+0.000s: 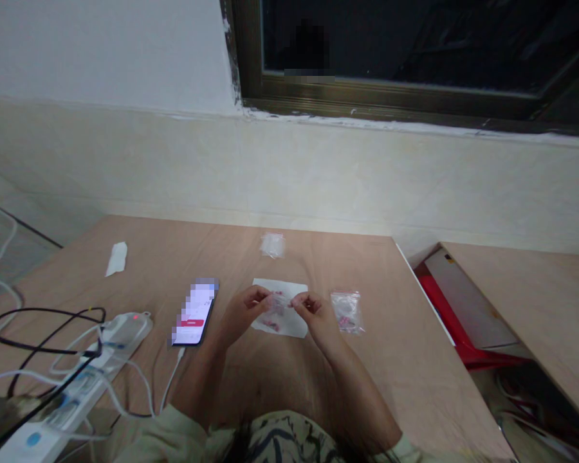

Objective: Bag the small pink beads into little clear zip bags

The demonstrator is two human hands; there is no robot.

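Between my two hands, above a sheet of white paper, is a small clear plastic bag. My left hand pinches its left side, and my right hand pinches the right side. Small reddish-pink pieces lie on the paper under the bag, too small to make out. To the right of my right hand lies another clear zip bag with pinkish pieces inside. Farther back, a stack of clear bags rests on the table.
A lit phone on a white charging cable lies left of my left hand. A white power strip with tangled cords fills the left front. A crumpled white paper is at the back left. Beyond the table's right edge sits a red item.
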